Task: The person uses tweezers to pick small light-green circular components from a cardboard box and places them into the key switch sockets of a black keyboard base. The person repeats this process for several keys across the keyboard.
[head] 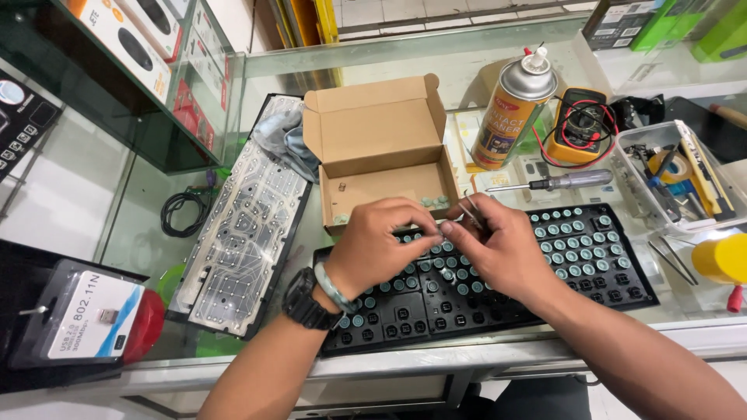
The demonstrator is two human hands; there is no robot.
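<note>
The left hand [381, 237] and right hand [498, 249] meet over the middle of an opened keyboard base [498, 280], which lies flat on the glass counter [405, 54] directly in front of the person. The left hand's fingers are pinched together on a small rubber dome [418, 238], held just above the sockets; the right hand is closed on thin metal tweezers [469, 211], their tips pointing toward the same spot. In my judgement the step is done well by setting each dome squarely over its socket, pressing it level, and working row by row so none is skipped. The base is black, with pale green-grey domes seated across its upper and right-hand rows, while the lower rows show bare square sockets. An open cardboard box [377, 148] stands just behind the hands, a few loose domes lying in it. A clear membrane sheet [245, 233] rests to the left of the base, a screwdriver [556, 183] and spray can [517, 109] behind it, and a clear tray of tools [673, 175] to the right.
</note>
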